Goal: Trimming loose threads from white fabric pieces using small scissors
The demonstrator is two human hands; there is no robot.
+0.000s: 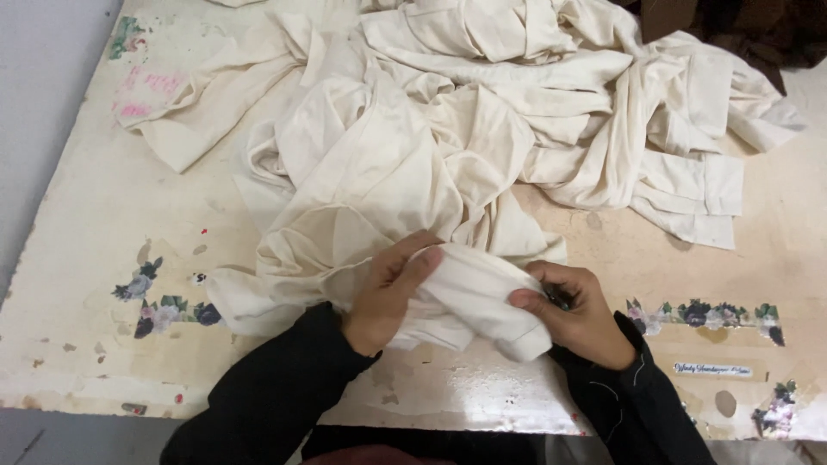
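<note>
Head view: cream cloth fold (pixel 469 297) bunched between both hands.
Left hand (pixel 389 293) clamped over top; right hand (pixel 573 314) pinching lower-right end, long axis slanting down-right.

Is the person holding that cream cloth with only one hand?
No. Both hands grip it: the left hand wraps over the folded cream cloth and the right hand pinches its other end.

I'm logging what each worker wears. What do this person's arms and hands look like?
Both arms wear long black sleeves to the wrist. The right sleeve shows thin pale stitching lines; the left sleeve is plain. The left hand and right hand are bare, without gloves.
</note>
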